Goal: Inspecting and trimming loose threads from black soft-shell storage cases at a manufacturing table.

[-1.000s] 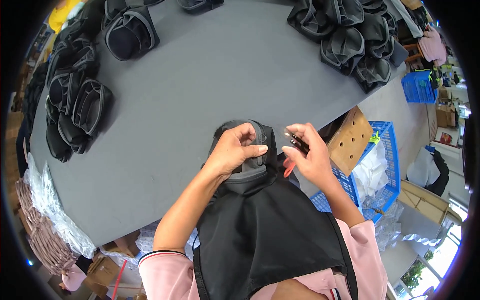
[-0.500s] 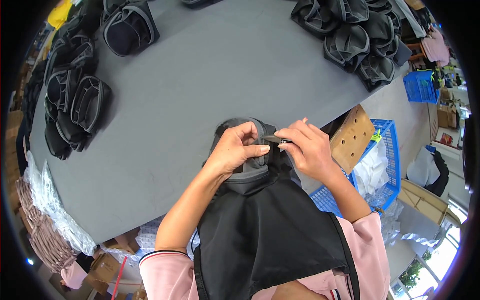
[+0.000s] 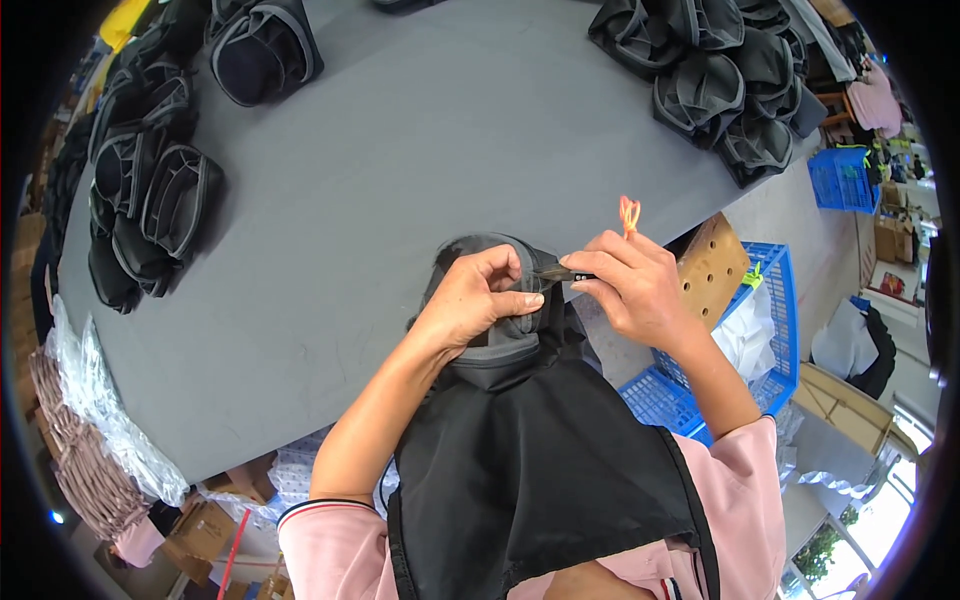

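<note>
Working at a gray tabletop [image 3: 330, 220], seen from above via head cam: a person in a pink shirt [image 3: 335, 550] & black apron [image 3: 550, 480], both bare hands on the job. A black fabric piece [image 3: 490, 378] w/ gray trim sits at the tabletop's near edge, approx. ctr. of view, just above the apron.

L hand [image 3: 478, 298]: grip narrow, thumb & index finger pinching the trimmed edge of the fabric, thumb pointing R; other fingers curled, partly hidden.

R hand [image 3: 640, 285], just R of the L: grip narrow too, thumb & fingers holding a small dark tool [image 3: 553, 273] w/ a pointed metal end. Tip points L, at the trimmed edge, near the L thumb; can't tell if it touches the fabric. An orange-red loop [image 3: 628, 213] sticks up above the R fingers.

Elsewhere on the tabletop: black pouches w/ gray trim in 2 groups, i.e. a left pile [image 3: 180, 205] along the far L side & a right pile [image 3: 700, 85] at upper R.

R of the tabletop: a brown panel [image 3: 715, 265] w/ round holes, next to a blue crate [image 3: 787, 330] holding white material [image 3: 745, 345]. Farther off, upper R: a 2nd blue crate [image 3: 840, 180]. Lower L: clear plastic wrap [image 3: 115, 420] beside a brownish bundle [image 3: 80, 450].
</note>
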Motion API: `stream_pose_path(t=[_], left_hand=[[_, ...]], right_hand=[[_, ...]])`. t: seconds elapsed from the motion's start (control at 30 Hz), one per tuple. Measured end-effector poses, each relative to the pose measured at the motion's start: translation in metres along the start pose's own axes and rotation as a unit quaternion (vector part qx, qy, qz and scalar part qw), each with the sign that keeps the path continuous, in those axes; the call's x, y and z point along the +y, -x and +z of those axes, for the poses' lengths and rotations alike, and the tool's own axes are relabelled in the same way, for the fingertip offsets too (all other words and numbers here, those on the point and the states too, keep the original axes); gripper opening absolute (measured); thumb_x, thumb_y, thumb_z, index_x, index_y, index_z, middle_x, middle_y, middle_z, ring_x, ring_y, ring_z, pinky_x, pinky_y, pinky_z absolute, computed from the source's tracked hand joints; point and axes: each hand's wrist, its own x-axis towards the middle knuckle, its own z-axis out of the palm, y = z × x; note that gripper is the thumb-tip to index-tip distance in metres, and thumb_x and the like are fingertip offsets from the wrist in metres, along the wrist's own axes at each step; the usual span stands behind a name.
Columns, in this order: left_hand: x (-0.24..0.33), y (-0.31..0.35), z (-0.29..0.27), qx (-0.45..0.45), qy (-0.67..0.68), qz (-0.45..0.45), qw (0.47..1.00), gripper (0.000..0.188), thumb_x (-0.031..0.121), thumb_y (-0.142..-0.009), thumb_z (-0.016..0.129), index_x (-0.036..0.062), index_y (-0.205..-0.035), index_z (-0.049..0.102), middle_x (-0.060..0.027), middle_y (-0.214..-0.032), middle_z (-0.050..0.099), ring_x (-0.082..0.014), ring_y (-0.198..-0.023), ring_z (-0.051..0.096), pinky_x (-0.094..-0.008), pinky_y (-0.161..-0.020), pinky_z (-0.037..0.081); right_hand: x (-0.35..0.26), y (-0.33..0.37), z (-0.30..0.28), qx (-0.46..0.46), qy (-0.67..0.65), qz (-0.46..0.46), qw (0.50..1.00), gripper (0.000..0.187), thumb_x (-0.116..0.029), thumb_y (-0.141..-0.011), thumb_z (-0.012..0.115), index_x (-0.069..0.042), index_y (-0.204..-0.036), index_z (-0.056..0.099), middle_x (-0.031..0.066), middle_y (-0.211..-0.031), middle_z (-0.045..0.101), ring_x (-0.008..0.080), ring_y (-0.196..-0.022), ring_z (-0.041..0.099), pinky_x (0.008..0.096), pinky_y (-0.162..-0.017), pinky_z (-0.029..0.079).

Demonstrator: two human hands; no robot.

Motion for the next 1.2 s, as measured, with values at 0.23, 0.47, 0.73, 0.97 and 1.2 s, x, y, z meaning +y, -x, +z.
stream_pose_path(t=[0.23,0.47,0.73,0.97,1.2], left_hand=[[0.003,0.001,0.0,-0.009,-0.013,-0.008,1.0,0.025,-0.003,-0.07,0.072,0.0084,-0.073,0.049,0.0065,-0.068,0.045,-0.0031,-0.064,0.044,-0.019,-0.058,0.04],[-0.003,0.0,-0.001,-0.008,-0.007,0.02,1.0,0.025,-0.002,-0.073,0.07,0.0058,-0.074,0.046,0.0053,-0.068,0.041,-0.0028,-0.06,0.037,-0.019,-0.052,0.035],[-0.001,0.007,-0.006,-0.003,-0.045,0.033,0.998,0.024,0.007,-0.076,0.071,0.0041,-0.078,0.047,0.0029,-0.071,0.046,-0.0033,-0.064,0.042,-0.0216,-0.055,0.036],[0.003,0.018,-0.002,0.02,-0.042,0.088,0.995,0.018,0.015,-0.088,0.06,0.0003,-0.085,0.051,0.0029,-0.075,0.05,-0.0043,-0.071,0.044,-0.0237,-0.063,0.04],[-0.006,0.012,-0.009,0.008,-0.052,0.046,0.998,0.018,0.019,-0.091,0.056,0.002,-0.097,0.057,0.0024,-0.087,0.057,-0.0053,-0.08,0.05,-0.022,-0.075,0.043]], right_hand=[[0.004,-0.004,0.002,-0.016,-0.03,-0.005,0.999,0.025,-0.008,-0.066,0.07,-0.01,-0.089,0.063,0.0018,-0.076,0.054,0.0226,-0.059,0.05,0.0314,-0.056,0.041],[0.0,-0.001,0.005,0.002,-0.029,-0.005,1.0,0.021,-0.008,-0.067,0.07,-0.008,-0.087,0.063,0.0016,-0.073,0.054,0.0223,-0.057,0.049,0.0315,-0.054,0.041],[-0.016,0.008,0.018,0.021,-0.154,0.133,0.979,0.022,-0.001,-0.069,0.067,-0.005,-0.09,0.063,0.0068,-0.076,0.057,0.02,-0.061,0.053,0.0286,-0.058,0.043],[-0.031,0.044,0.026,0.027,-0.187,0.185,0.964,0.023,-0.004,-0.07,0.069,-0.003,-0.092,0.062,0.009,-0.077,0.058,0.0216,-0.064,0.055,0.0299,-0.058,0.045],[-0.036,0.047,0.036,0.038,-0.14,0.144,0.979,0.025,-0.007,-0.07,0.07,-0.005,-0.093,0.062,0.0074,-0.079,0.058,0.0231,-0.065,0.058,0.0315,-0.058,0.047]])
